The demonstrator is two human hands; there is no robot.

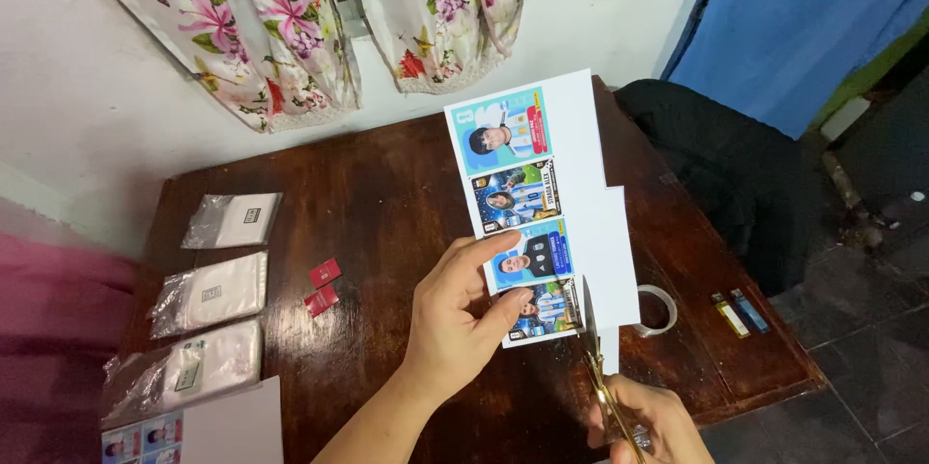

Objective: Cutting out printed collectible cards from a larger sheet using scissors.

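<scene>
A white sheet is held up in the middle of the frame by the left hand, which is clenched on its lower left edge: the thumb is pressed across the front of the third picture and the fingers are curled at the edge beside the lowest one. The sheet is tilted slightly, with its top leaning toward the upper left. Four colourful picture cards, each showing a person in a striped or dark shirt on a blue or teal ground, are printed in a column down its left side; the right side is blank white, and a stepped notch has been cut out of the right edge.

A pair of scissors with gold-coloured blades is gripped by the right hand at the bottom of the frame, right of centre. The blades are raised into the lower edge of the sheet, just right of the lowest card.

Below the sheet lies a dark brown wooden table. A roll of clear tape is seen just right of the sheet. Two small red pieces lie left of the hand, and three clear plastic bags are lined up at the left edge. Another printed sheet rests at the lower left corner.
</scene>
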